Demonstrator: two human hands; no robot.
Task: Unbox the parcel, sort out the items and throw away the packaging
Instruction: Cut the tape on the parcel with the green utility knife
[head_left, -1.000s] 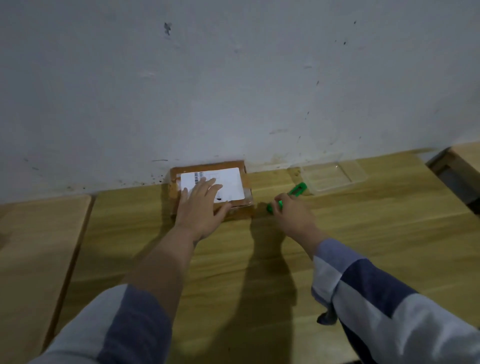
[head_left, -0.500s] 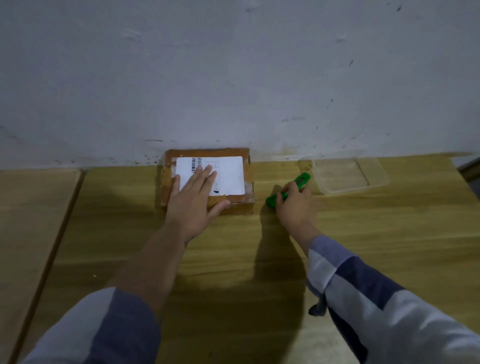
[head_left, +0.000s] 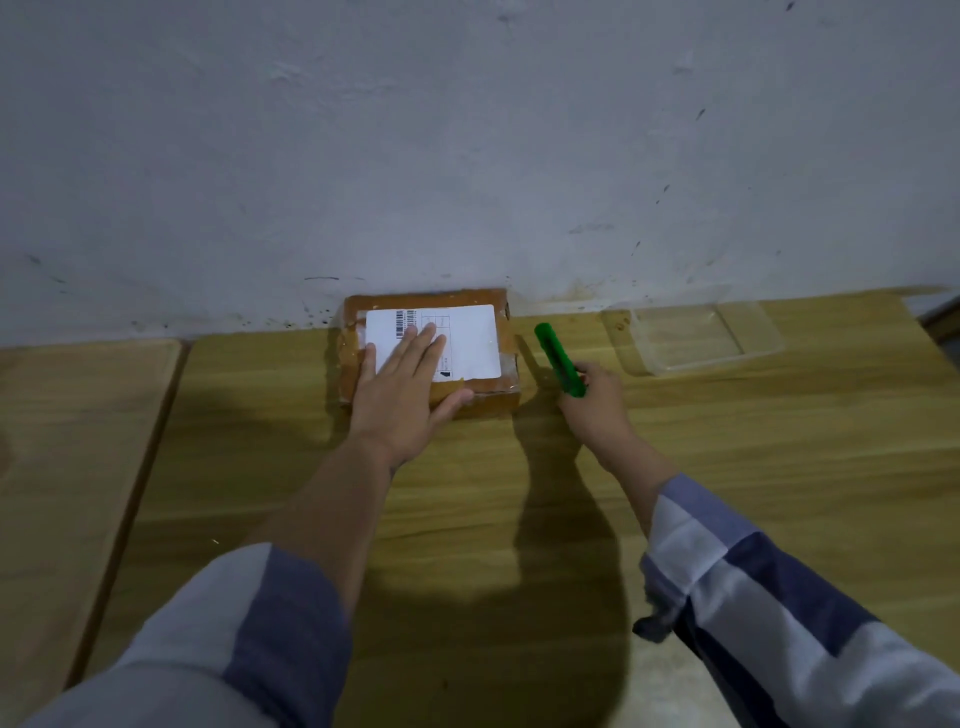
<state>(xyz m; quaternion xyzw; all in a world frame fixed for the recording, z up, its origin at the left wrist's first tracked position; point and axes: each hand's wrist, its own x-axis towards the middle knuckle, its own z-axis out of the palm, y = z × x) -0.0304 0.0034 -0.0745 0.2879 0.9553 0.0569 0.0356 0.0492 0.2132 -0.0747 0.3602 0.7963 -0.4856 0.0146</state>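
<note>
Head view: small flat cardboard parcel at the back of the wooden surface, against the wall, pinned under the flat, spread fingers of the left hand; right hand closed around a green cutter just beside its right edge. Probably light and stiff, with glossy tape likely slippery and a smooth white label on top, so best steadied by pressing down or gripping the 2 side edges.

label print: too small to read | cutter lower end: hidden in right hand | sleeves: cut off by bottom edge
</note>
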